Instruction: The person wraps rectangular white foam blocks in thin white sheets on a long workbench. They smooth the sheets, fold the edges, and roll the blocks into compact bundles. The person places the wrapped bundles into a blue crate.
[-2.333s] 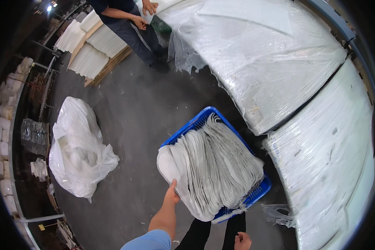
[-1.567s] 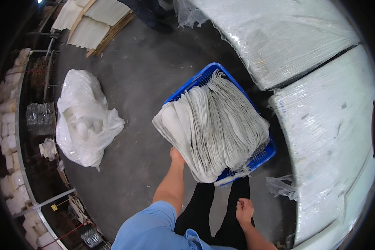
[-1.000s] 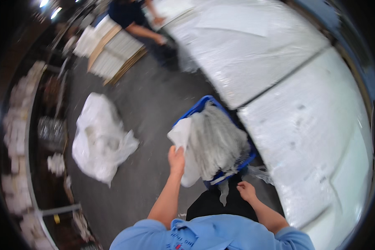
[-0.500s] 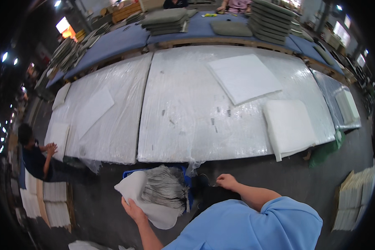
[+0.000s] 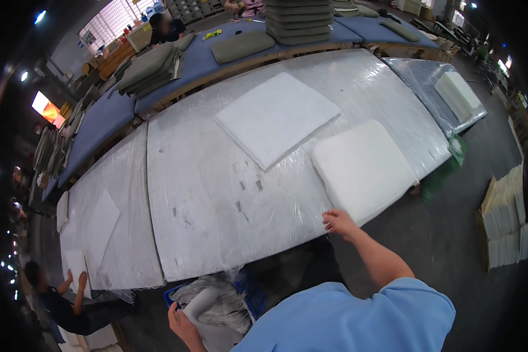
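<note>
My left hand (image 5: 183, 324) is low at the bottom edge, gripping a white fabric cover (image 5: 204, 305) pulled from the stack in the blue basket (image 5: 253, 296) on the floor. My right hand (image 5: 338, 223) reaches up to the near edge of the plastic-wrapped table (image 5: 217, 205), fingers loosely curled, holding nothing. It is close to a thick white foam cushion (image 5: 362, 169) lying on the table. A flat white fabric sheet (image 5: 276, 117) lies further back on the table.
A person (image 5: 61, 299) crouches at the table's left end handling white sheets (image 5: 76, 264). Stacks of white pads (image 5: 504, 220) stand on the floor at right. Behind is a blue-topped bench (image 5: 205, 61) with grey cushion stacks (image 5: 296, 20), and another person (image 5: 164, 26) beyond.
My view has swung up from the basket on the floor to the table. My left hand keeps hold of a cover from the basket while my right hand has risen to the table edge.
</note>
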{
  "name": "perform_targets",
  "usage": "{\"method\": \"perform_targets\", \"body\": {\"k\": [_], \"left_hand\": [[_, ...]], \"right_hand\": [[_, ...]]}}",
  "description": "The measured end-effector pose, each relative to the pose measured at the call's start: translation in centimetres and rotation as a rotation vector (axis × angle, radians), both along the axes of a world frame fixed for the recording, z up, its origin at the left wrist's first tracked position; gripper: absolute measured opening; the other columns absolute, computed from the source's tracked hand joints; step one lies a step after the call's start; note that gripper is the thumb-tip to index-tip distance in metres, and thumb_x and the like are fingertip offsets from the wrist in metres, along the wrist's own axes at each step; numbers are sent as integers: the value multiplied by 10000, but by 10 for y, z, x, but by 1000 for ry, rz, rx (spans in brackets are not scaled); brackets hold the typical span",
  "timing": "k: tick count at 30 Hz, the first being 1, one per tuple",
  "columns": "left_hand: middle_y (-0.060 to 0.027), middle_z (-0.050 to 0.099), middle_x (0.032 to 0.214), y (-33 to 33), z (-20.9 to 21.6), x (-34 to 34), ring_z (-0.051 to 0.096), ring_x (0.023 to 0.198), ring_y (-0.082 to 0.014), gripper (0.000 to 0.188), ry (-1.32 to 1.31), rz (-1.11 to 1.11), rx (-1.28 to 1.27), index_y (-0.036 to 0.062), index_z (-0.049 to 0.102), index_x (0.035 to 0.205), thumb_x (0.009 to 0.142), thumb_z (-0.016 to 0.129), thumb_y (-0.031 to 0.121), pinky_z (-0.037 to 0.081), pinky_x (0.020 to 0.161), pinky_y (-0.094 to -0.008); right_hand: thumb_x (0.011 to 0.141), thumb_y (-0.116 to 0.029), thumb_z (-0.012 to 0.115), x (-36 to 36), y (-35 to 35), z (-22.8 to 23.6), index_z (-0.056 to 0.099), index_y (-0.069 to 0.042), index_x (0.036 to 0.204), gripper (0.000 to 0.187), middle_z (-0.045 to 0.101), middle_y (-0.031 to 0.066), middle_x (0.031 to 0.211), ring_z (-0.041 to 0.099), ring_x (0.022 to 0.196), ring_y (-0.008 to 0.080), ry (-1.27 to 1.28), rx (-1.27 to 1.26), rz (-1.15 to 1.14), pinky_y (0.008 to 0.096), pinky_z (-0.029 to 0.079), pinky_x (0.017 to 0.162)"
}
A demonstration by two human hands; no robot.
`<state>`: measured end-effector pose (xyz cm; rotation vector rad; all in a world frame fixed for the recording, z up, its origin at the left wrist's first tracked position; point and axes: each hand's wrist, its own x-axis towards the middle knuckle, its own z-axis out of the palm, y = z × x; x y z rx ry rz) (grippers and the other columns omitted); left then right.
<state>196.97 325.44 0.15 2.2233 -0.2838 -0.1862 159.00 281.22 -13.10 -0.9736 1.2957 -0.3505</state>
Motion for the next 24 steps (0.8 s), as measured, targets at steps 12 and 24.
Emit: {"method": "perform_targets", "body": {"k": [12,24], "left_hand": [[-219,740,1086,-322,-11,-90,712,990,-360,255,25,-483,367,26,725,1196,983,596,80,534,897,-371],[-230,708,1214,-306,24,-162,624,1183,-429,313,286,-448,665,30,710,1244,1023,547,181,460,1047,-477]], "right_hand": [[993,-254,665,56,-272,-14,654,-16,1273,368,725,98,1021,709,803,171,-160,12,194,311,566,705],[884,-72,671,302,-357,-78,621,-48,1212,333,686,108,1140,681,1008,286,-529,464,-531,469,567,745]]}}
